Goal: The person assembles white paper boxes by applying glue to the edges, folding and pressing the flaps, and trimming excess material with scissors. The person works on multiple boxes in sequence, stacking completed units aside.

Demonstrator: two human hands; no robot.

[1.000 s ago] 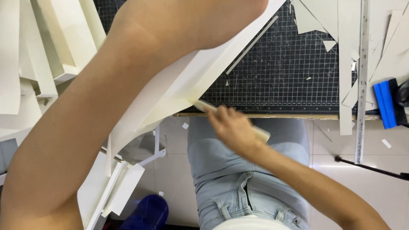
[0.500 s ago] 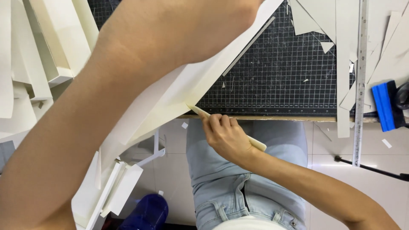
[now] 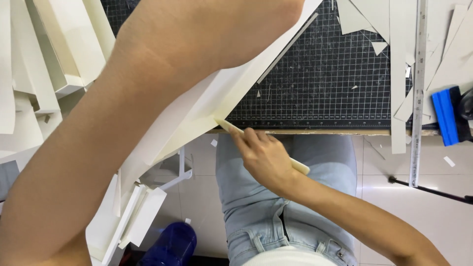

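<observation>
Your right hand [image 3: 263, 160] pinches a smooth cream stick [image 3: 261, 147], its tip on the stiff white board [image 3: 207, 111] at the counter [image 3: 345, 132] edge. Your left forearm hides its grip; cannot tell.

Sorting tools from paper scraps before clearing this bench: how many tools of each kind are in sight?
Cream folding stick, held in the right hand: 1
Metal ruler: 1
Blue squeegee: 1
Black cutting mat: 1
Total: 4
</observation>
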